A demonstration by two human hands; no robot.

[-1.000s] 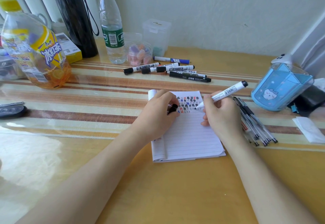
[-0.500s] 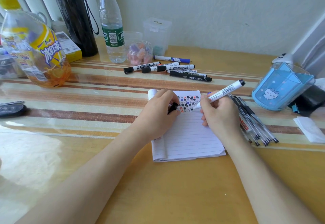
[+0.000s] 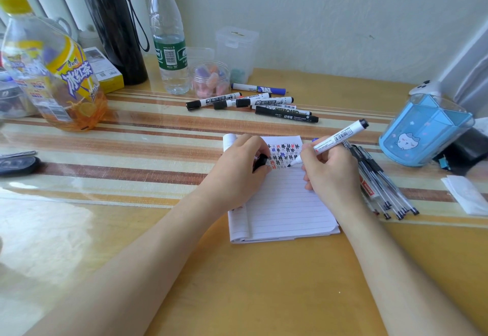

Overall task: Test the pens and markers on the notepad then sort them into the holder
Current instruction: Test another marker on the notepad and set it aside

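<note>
My right hand [image 3: 330, 174] is curled tight round a white marker [image 3: 333, 140], thumb and fingers pinching the barrel low down. The black butt end points up and away to the right. The tip is down at the notepad [image 3: 285, 209], right at the end of the lowest row of marks. I can't tell whether it is actually touching the paper.

The top of the page carries rows of little hash marks in black, red and blue. The lines below are bare.

My left hand [image 3: 237, 172] rests on the notepad's upper left part, its fingers curled round a black cap [image 3: 260, 162] that pokes out by the fingertips.

Beyond the notepad, a loose cluster of capped markers [image 3: 253, 103] lies on the table [image 3: 264, 296], mostly white with black caps, one all black, one with a blue cap. Just right of my writing hand is a bundle of clear pens [image 3: 383, 190], tips pointing toward me.

The blue holder [image 3: 422, 129] stands beyond them at the right, well apart from the notepad.

Along the back left stand a tea bottle [image 3: 52, 71], a black flask [image 3: 111, 24], a water bottle [image 3: 169, 40] and a small jar [image 3: 210, 79]. A folded tissue [image 3: 467, 193] lies at the far right edge.
</note>
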